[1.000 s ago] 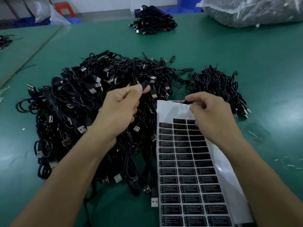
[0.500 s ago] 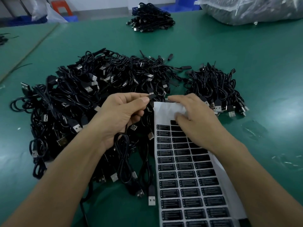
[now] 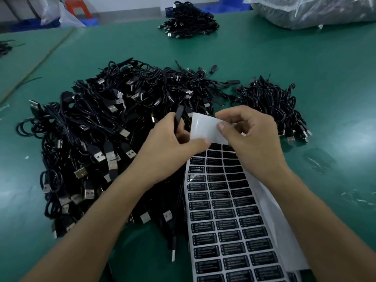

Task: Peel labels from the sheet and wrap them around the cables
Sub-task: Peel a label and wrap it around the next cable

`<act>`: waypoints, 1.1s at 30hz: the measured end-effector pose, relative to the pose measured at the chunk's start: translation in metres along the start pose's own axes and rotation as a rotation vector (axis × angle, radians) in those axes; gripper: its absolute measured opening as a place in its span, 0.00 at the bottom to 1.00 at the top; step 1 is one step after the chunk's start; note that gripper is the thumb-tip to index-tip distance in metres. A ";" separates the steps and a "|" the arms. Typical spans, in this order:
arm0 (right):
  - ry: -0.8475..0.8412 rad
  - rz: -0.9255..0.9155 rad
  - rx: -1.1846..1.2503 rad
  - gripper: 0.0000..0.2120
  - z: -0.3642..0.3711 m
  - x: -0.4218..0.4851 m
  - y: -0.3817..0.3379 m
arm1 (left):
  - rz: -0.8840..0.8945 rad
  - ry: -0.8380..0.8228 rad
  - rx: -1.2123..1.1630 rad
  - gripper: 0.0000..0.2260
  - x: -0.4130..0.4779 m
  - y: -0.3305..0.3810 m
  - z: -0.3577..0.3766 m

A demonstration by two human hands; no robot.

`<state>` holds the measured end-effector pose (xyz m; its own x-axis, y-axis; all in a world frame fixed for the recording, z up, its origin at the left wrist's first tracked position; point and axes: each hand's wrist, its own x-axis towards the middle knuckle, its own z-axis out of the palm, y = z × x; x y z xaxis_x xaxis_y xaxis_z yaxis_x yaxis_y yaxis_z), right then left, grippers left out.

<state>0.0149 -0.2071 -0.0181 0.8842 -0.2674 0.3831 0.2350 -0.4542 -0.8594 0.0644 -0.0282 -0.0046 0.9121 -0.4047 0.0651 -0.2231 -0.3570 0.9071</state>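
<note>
- The label sheet (image 3: 205, 127) lies on the green table (image 3: 305, 58) in front of the person, just to the right of the main heap. Its bare white upper end is lifted and curled off the table.
- The black labels (image 3: 225, 214) run in three columns down the sheet. The upper part shows only backing, so the top rows appear used up.
- The right hand (image 3: 254, 143) pinches the raised backing between thumb and forefinger, the other fingers curled. Bending the backing this way probably makes a label edge stand up. I cannot tell whether a label is already lifted.
- The left hand (image 3: 168, 143) has its fingers curled round one cable (image 3: 179, 115), whose black end sticks up above the knuckles. Its thumb reaches across to the sheet's left edge by the topmost labels, seemingly to steady the sheet. The cable is thus kept close for wrapping.
- The main heap of cables (image 3: 101, 129) sits under and to the left of the left forearm, within easy reach.
- A smaller heap (image 3: 270, 102) lies beyond the right hand, apart from the main heap; it may be finished work, but I cannot confirm this.
- A third bundle (image 3: 187, 21) and a clear plastic bag (image 3: 315, 11) lie at the far edge.
</note>
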 end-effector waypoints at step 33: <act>-0.024 0.089 -0.152 0.07 0.015 -0.020 -0.012 | 0.127 0.011 -0.242 0.19 0.008 -0.011 0.006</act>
<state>0.0004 -0.1840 -0.0204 0.9086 -0.2927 0.2980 0.0931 -0.5536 -0.8276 0.0718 -0.0326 -0.0171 0.8863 -0.4234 0.1879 -0.2485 -0.0921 0.9643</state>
